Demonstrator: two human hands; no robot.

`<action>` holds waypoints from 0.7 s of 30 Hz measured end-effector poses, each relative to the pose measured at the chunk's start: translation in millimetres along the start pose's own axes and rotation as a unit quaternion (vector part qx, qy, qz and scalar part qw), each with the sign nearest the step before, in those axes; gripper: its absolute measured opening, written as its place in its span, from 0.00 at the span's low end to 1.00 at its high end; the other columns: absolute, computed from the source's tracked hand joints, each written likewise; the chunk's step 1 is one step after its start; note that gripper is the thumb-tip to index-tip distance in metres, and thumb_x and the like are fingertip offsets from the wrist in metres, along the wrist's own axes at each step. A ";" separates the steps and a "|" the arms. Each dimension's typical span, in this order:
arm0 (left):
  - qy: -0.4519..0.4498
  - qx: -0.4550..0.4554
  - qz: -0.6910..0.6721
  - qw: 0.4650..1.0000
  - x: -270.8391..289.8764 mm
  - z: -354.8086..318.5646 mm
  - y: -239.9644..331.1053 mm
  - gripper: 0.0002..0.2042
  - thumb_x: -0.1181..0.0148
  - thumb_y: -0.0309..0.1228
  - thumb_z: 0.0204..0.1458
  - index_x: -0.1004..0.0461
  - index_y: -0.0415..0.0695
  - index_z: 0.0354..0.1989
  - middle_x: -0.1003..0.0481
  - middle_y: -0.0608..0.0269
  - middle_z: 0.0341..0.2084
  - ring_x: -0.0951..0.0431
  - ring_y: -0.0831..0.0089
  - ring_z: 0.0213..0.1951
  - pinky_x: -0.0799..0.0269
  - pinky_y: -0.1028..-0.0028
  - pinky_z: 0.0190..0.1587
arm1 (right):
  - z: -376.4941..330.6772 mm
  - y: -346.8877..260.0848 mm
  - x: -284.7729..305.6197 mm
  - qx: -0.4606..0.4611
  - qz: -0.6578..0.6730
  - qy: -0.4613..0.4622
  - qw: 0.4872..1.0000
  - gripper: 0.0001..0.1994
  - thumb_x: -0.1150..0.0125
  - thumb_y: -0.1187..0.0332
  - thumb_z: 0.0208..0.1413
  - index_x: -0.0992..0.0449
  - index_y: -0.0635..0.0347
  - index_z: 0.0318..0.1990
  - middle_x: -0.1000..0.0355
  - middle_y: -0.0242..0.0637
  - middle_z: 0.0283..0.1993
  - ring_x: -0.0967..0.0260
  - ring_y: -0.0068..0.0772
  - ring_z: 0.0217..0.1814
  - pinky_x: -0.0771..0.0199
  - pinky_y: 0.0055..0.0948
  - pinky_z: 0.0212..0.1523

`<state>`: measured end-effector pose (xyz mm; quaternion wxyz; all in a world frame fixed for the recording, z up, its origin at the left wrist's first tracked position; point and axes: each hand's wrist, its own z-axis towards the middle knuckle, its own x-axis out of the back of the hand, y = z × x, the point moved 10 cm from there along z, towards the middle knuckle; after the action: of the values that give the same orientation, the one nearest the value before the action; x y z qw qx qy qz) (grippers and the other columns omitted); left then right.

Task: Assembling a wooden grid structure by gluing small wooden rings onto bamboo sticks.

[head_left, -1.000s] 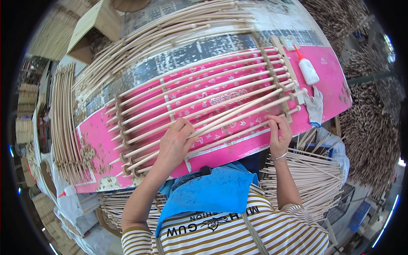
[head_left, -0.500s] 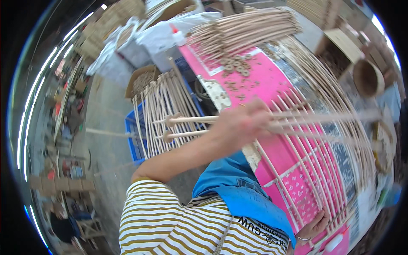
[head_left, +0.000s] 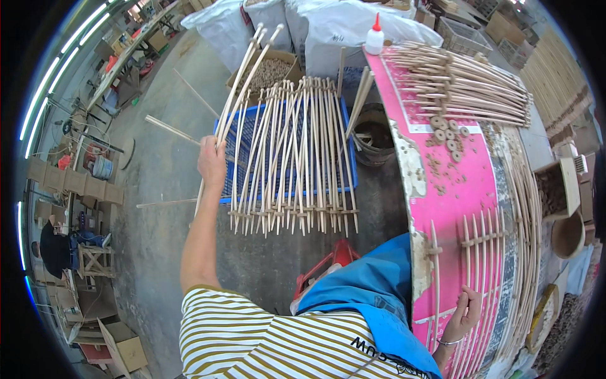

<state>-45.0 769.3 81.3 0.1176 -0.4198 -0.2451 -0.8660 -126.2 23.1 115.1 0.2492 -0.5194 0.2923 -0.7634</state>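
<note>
Over the left side of a blue crate (head_left: 351, 180), my left hand (head_left: 213, 165) is closed around a small bunch of slender wooden rods (head_left: 243, 79). Their knobbed ends point up and away. Many similar rods (head_left: 297, 151), with small wooden pieces near both ends, lie side by side across the crate. At the right, my right hand (head_left: 464, 312) rests by a row of wooden rods (head_left: 483, 265) on the pink-topped table (head_left: 420, 234). Its fingers are loosely bent and apart, and I see nothing held in them.
More rods (head_left: 461, 82) are piled at the table's far end, beside wooden rings (head_left: 449, 136) and a white bottle with a red tip (head_left: 375, 39). A carton of small wooden parts (head_left: 268, 72) stands behind the crate. A dark bucket (head_left: 374, 142) sits between crate and table.
My left hand has carried the rods from over the table leftward to the crate's left side. My view has swung left. The right hand stays at the table rods.
</note>
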 end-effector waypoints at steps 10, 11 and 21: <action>-0.084 0.156 0.097 0.979 -176.4 -53.0 -148.3 0.11 0.38 0.39 0.63 0.26 0.47 0.45 0.26 0.56 0.47 0.20 0.47 0.44 0.23 0.48 0.42 | 14.8 -45.9 -59.6 -0.021 -0.118 -0.098 0.988 0.05 0.42 0.78 0.66 0.20 0.69 0.43 0.30 0.39 0.32 0.36 0.31 0.33 0.38 0.31 0.33; -0.084 0.166 0.097 0.978 -183.0 -56.4 -156.8 0.11 0.38 0.39 0.62 0.26 0.47 0.45 0.26 0.56 0.47 0.19 0.47 0.44 0.23 0.48 0.42 | 12.8 -47.5 -64.0 -0.025 -0.115 -0.105 0.987 0.06 0.42 0.78 0.66 0.20 0.69 0.43 0.31 0.39 0.32 0.36 0.32 0.32 0.38 0.31 0.33; -0.153 0.183 0.093 0.967 -284.4 -84.4 -169.3 0.13 0.35 0.42 0.61 0.24 0.46 0.46 0.24 0.55 0.48 0.18 0.47 0.47 0.22 0.47 0.44 | -8.3 -59.8 -66.0 -0.010 -0.206 -0.108 0.973 0.05 0.41 0.79 0.64 0.19 0.68 0.42 0.28 0.42 0.33 0.30 0.36 0.33 0.35 0.33 0.33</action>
<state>5.5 868.7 -241.6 0.2334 -0.5391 -0.3749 -0.7171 -116.4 112.0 112.2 0.1116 -0.6506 0.1582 -0.7343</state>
